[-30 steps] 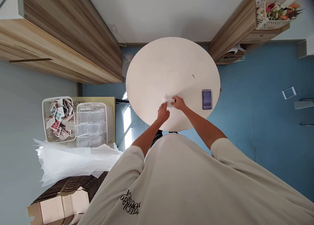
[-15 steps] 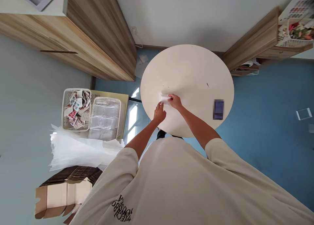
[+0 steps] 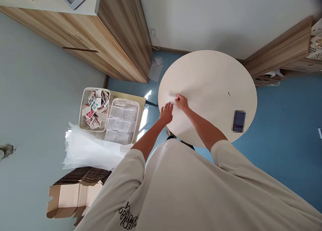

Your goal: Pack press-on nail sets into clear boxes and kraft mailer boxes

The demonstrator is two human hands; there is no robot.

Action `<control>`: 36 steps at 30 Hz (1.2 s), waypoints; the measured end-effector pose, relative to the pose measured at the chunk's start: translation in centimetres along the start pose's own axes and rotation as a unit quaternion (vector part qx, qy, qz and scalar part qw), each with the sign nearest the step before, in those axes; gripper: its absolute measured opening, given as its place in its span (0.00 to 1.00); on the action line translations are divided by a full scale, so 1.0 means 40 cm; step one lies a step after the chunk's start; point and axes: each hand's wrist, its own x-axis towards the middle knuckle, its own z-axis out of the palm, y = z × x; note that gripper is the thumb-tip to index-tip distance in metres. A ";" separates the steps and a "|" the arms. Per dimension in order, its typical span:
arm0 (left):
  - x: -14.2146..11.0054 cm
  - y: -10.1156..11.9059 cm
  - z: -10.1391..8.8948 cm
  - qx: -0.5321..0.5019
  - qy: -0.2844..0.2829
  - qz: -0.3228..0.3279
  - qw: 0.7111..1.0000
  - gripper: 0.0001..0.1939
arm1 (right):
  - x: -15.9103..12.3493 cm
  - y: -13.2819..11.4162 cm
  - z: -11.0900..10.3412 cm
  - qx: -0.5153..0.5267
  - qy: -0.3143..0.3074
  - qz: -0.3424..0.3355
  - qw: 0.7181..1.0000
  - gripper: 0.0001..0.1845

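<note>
Black lettering on the person's white shirt (image 3: 128, 218) shows upside down, perhaps "YOUSEA", otherwise too small to read.

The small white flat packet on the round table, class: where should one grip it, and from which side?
Probably at the left edge of the small white flat packet, coming from the left. It lies flat near the rim of the round cream table, and the right hand covers its right end; the left hand is close beside it.

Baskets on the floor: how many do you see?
2, side by side left of the round table: the left basket holds small colourful packs, the right basket holds clear plastic trays. Others may be out of view.
</note>
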 end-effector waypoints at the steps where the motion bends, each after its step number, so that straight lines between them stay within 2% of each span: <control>1: 0.004 -0.004 0.000 0.008 -0.002 0.002 1.000 0.45 | 0.005 -0.001 0.006 -0.010 0.004 -0.004 1.000 0.20; 4: 0.017 -0.010 0.000 0.028 0.001 0.009 1.000 0.48 | 0.007 0.003 0.015 -0.046 0.024 -0.013 0.999 0.20; 8: 0.041 -0.012 -0.002 0.016 0.010 0.010 1.000 0.47 | -0.022 0.018 0.005 -0.044 0.056 -0.005 0.997 0.26; 13: 0.058 -0.007 -0.004 -0.028 0.031 0.015 0.999 0.46 | -0.104 0.046 -0.044 -0.014 0.048 0.027 0.998 0.26; 17: 0.044 0.004 -0.010 -0.034 0.038 0.010 0.999 0.46 | -0.178 0.074 -0.098 -0.006 0.036 0.051 0.998 0.25; 21: 0.003 0.023 -0.011 -0.029 0.058 0.005 0.998 0.44 | -0.239 0.102 -0.142 -0.003 0.032 0.050 0.998 0.22; 26: -0.071 0.065 0.005 -0.017 0.071 -0.015 0.997 0.42 | -0.287 0.118 -0.176 -0.021 0.008 0.016 1.000 0.19; 36: -0.262 0.188 0.062 -0.055 0.155 -0.075 0.984 0.39 | -0.397 0.127 -0.200 -0.048 -0.042 -0.090 0.994 0.14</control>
